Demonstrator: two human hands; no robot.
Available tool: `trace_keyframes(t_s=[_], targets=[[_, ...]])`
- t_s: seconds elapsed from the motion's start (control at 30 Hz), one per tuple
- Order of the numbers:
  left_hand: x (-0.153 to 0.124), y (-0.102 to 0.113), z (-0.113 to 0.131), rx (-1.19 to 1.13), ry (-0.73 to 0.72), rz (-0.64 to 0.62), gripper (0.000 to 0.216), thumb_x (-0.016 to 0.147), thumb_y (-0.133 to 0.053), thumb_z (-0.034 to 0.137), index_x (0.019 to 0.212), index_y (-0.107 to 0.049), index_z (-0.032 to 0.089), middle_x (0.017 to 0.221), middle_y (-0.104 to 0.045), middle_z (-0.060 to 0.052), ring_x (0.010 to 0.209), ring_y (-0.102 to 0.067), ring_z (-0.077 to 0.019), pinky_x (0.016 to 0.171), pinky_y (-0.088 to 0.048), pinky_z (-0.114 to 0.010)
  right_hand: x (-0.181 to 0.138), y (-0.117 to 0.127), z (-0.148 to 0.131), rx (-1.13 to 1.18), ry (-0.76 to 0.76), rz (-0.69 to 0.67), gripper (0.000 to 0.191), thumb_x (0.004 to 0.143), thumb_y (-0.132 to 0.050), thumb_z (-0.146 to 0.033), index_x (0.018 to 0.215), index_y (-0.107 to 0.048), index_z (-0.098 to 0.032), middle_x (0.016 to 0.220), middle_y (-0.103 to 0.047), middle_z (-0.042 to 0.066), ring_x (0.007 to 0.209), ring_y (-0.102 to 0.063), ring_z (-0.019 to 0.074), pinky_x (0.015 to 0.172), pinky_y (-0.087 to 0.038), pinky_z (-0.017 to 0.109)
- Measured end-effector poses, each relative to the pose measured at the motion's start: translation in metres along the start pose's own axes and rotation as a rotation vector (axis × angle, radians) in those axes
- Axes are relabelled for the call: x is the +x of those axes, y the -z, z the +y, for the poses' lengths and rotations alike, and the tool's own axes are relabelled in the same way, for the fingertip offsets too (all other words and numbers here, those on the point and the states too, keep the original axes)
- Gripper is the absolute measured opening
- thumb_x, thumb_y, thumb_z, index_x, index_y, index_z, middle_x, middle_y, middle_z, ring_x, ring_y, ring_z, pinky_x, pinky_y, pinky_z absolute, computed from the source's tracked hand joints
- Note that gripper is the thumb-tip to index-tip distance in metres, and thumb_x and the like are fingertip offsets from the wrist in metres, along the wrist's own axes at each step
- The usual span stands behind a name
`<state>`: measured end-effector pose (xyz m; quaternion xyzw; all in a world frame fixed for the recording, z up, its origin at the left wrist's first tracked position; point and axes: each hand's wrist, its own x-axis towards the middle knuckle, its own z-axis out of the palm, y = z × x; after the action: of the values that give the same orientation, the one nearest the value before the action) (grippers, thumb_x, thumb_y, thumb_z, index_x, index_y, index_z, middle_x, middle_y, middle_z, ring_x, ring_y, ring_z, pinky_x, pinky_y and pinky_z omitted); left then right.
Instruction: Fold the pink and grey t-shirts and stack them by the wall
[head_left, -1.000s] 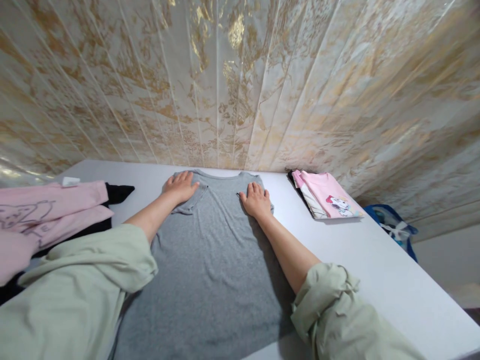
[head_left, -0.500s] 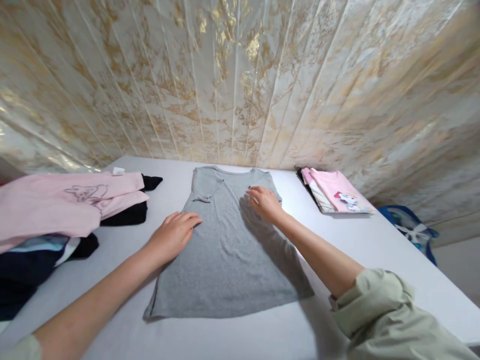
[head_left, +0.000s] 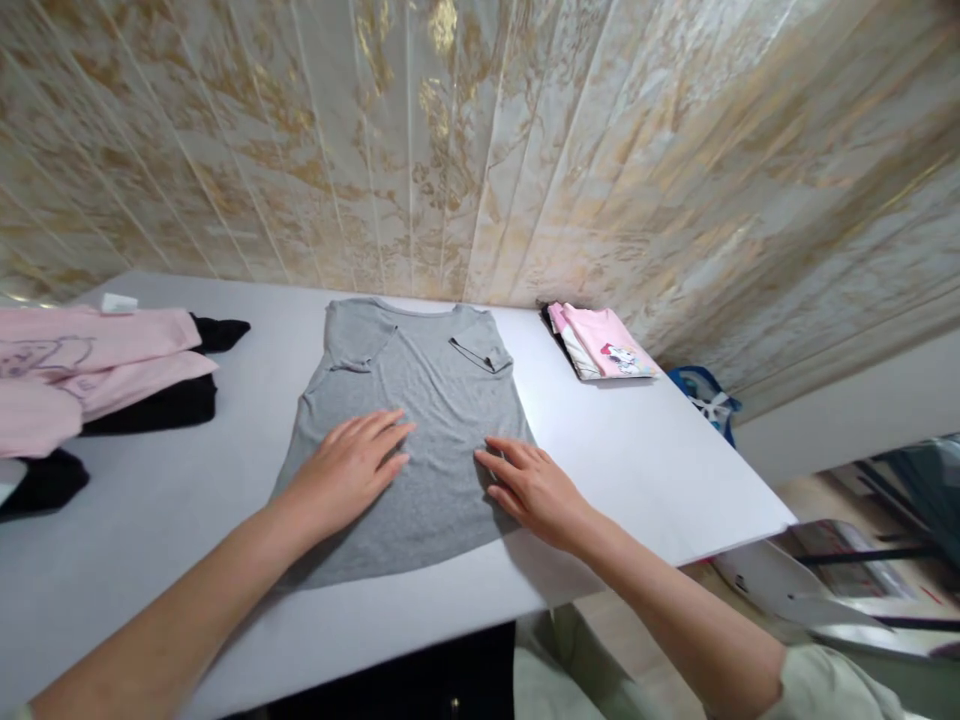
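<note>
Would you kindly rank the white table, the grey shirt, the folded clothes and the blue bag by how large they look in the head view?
Largest to smallest, by visible area:
1. White table
2. Grey shirt
3. Folded clothes
4. Blue bag, perhaps partly hidden and farther off, so its true size is unsure

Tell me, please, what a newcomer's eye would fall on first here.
Probably the grey T-shirt laid out on the white table, with the left hand and right hand over its lower part. Next might come the pink and black clothes heaped at the left, then the folded pink garment with a cartoon print, beyond the shirt's right side.
</note>
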<state>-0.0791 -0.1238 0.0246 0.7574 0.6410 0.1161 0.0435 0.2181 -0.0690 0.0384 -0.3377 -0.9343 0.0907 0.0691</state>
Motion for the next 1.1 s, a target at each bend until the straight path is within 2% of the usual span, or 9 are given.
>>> trace_keyframes(t_s=[0.13,0.33,0.5,0.63,0.7,0.8,0.93,1.03,1.1], targets=[[-0.019,-0.022,-0.007,0.057,0.048,-0.019,0.057,0.091,-0.038,0.053,0.143,-0.044,0.03,0.154,-0.038,-0.003,0.142,-0.033,-0.0271,0.114,-0.028,-0.051,-0.038,-0.002,0.007,-0.013,-0.054,0.023,0.043,0.094,-0.05,-0.025,0.137,-0.051,-0.027,0.142,-0.05,0.009,0.129,-0.047,0.0231,0.105,-0.042,0.042],[-0.036,-0.028,-0.025,0.12,0.047,0.073,0.062,0.091,-0.032,0.058,0.144,-0.044,0.026,0.154,-0.038,-0.005,0.142,-0.033,-0.0276,0.116,-0.025,-0.05,-0.079,0.007,0.013,0.04,-0.192,0.099,0.028,0.097,-0.044,-0.026,0.116,-0.064,-0.026,0.122,-0.063,0.008,0.112,-0.06,0.0204,0.096,-0.049,0.039],[-0.032,-0.028,-0.016,0.154,0.049,0.088,0.063,0.092,-0.029,0.057,0.145,-0.041,0.025,0.154,-0.038,-0.005,0.142,-0.033,-0.028,0.115,-0.025,-0.05,-0.079,0.003,0.012,0.026,-0.141,0.123,0.032,0.096,-0.046,-0.025,0.125,-0.059,-0.024,0.13,-0.059,0.009,0.12,-0.055,0.0214,0.1,-0.046,0.04],[-0.035,-0.027,-0.015,0.15,0.05,0.082,0.064,0.093,-0.027,0.059,0.145,-0.041,0.025,0.154,-0.038,-0.005,0.142,-0.032,-0.0274,0.115,-0.025,-0.05,-0.08,0.011,0.017,0.007,-0.219,0.138,0.025,0.097,-0.044,-0.026,0.101,-0.068,-0.025,0.108,-0.068,0.008,0.101,-0.063,0.0211,0.089,-0.051,0.038],[-0.036,-0.026,-0.015,0.151,0.061,0.075,0.063,0.093,-0.027,0.059,0.146,-0.04,0.026,0.155,-0.037,-0.005,0.143,-0.032,-0.0272,0.116,-0.024,-0.05,-0.071,0.015,0.012,0.008,-0.227,0.17,0.025,0.097,-0.044,-0.026,0.098,-0.069,-0.025,0.105,-0.069,0.008,0.099,-0.063,0.0218,0.087,-0.051,0.039],[-0.035,-0.025,-0.012,0.152,0.067,0.077,0.062,0.094,-0.028,0.058,0.146,-0.04,0.026,0.155,-0.036,-0.005,0.143,-0.03,-0.0267,0.116,-0.023,-0.05,-0.044,0.009,-0.014,0.075,-0.118,0.184,0.027,0.096,-0.046,-0.025,0.114,-0.066,-0.025,0.12,-0.064,0.009,0.109,-0.06,0.0215,0.094,-0.049,0.038],[-0.036,-0.023,-0.009,0.14,0.066,0.079,0.06,0.094,-0.031,0.056,0.146,-0.039,0.028,0.156,-0.035,-0.004,0.144,-0.03,-0.0249,0.117,-0.022,-0.048,-0.022,-0.01,-0.05,0.106,0.106,0.042,0.044,0.093,-0.054,-0.028,0.137,-0.051,-0.028,0.144,-0.048,0.008,0.132,-0.044,0.023,0.11,-0.037,0.044],[-0.045,-0.02,-0.014,0.113,0.068,0.057,0.06,0.093,-0.034,0.057,0.146,-0.04,0.029,0.155,-0.036,-0.003,0.143,-0.031,-0.0245,0.117,-0.023,-0.048,-0.033,-0.014,-0.049,0.108,0.132,-0.021,0.051,0.093,-0.055,-0.027,0.142,-0.045,-0.032,0.147,-0.046,0.005,0.137,-0.039,0.0233,0.114,-0.03,0.047],[-0.052,-0.015,-0.019,0.083,0.07,0.012,0.059,0.092,-0.034,0.058,0.144,-0.043,0.031,0.154,-0.037,-0.002,0.142,-0.033,-0.0251,0.116,-0.026,-0.048,-0.044,-0.006,-0.037,0.142,0.102,-0.027,0.043,0.094,-0.052,-0.025,0.137,-0.051,-0.032,0.141,-0.052,0.006,0.132,-0.046,0.0221,0.111,-0.037,0.043]])
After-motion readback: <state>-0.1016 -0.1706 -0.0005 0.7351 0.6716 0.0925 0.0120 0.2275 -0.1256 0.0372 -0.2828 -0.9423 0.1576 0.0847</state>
